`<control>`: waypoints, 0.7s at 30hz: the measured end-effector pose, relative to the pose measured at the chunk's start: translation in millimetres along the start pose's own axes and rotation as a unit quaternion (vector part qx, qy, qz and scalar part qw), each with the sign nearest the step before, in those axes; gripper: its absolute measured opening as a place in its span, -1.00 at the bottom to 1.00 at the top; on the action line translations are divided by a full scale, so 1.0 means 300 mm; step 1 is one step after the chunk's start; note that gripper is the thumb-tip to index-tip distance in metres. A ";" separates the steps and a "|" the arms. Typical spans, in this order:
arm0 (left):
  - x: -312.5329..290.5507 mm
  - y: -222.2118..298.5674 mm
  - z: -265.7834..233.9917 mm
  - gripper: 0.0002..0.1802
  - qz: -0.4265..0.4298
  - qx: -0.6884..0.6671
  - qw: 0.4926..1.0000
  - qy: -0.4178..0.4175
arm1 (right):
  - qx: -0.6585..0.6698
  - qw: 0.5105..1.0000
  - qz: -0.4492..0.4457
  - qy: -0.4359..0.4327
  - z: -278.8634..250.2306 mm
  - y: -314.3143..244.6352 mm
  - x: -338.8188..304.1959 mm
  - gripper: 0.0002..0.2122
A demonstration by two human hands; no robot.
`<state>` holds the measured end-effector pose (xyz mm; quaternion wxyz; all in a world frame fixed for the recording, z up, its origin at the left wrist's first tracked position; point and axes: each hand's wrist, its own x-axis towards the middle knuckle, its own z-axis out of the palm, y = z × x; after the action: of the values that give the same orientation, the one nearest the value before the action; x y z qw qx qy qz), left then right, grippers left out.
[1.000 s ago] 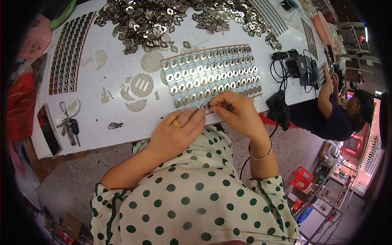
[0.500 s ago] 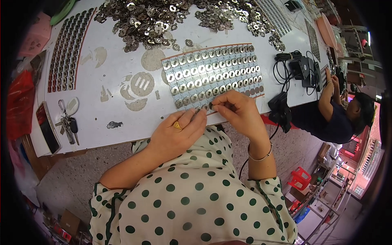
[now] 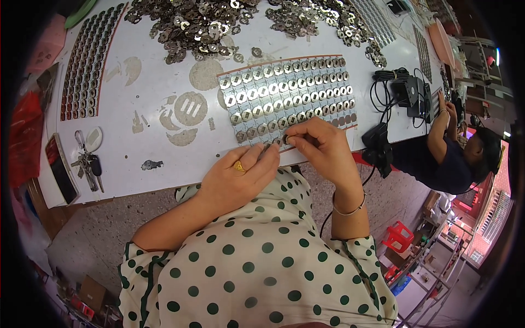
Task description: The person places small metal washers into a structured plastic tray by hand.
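A flat board (image 3: 249, 110) with a reddish edge lies before me, covered in rows of small shiny metal discs (image 3: 273, 87) with diamond-shaped centres. Over its near edge, my right hand (image 3: 322, 146) pinches a small dark round metal disc (image 3: 286, 140) between thumb and forefinger. Close beside it, my left hand (image 3: 240, 174), with a gold ring, has its fingers curled together. Small metal pieces (image 3: 268, 146) show at its fingertips; how many is hidden. Darker discs (image 3: 344, 121) sit at the right end of the board's near rows.
A heap of loose metal pieces (image 3: 202, 24) covers the far table. Another filled board (image 3: 93, 65) lies left, near keys (image 3: 88, 164) and a phone (image 3: 61, 168). Black adapters with cables (image 3: 407, 93) sit right. Beyond them, another person (image 3: 443, 156) works at the table.
My right hand has shifted very slightly right, still pinching the disc. My left hand has barely moved. The view has tilted a little.
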<state>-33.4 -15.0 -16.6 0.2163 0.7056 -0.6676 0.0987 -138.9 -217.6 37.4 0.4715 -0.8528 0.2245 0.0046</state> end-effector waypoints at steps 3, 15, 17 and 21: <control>-0.001 0.003 0.002 -0.73 -0.002 0.001 1.000 0.005 | -0.032 0.999 -0.035 -0.004 0.000 -0.007 0.002 -0.87; -0.007 0.021 0.007 -0.72 -0.003 -0.013 1.000 0.008 | -0.012 0.998 -0.003 0.059 0.048 0.013 -0.045 -0.84; -0.009 0.025 0.007 -0.71 -0.012 -0.018 1.000 0.018 | -0.024 0.997 -0.033 0.058 0.050 0.005 -0.049 -0.84; -0.012 0.015 0.003 -0.69 -0.013 -0.028 0.999 0.015 | -0.146 0.983 -0.106 0.043 0.017 -0.026 -0.032 -0.86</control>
<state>-38.3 -12.2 -18.0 0.2475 0.7065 -0.6572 0.0875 -143.4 -206.4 42.8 0.3299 -0.9307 0.1500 -0.0496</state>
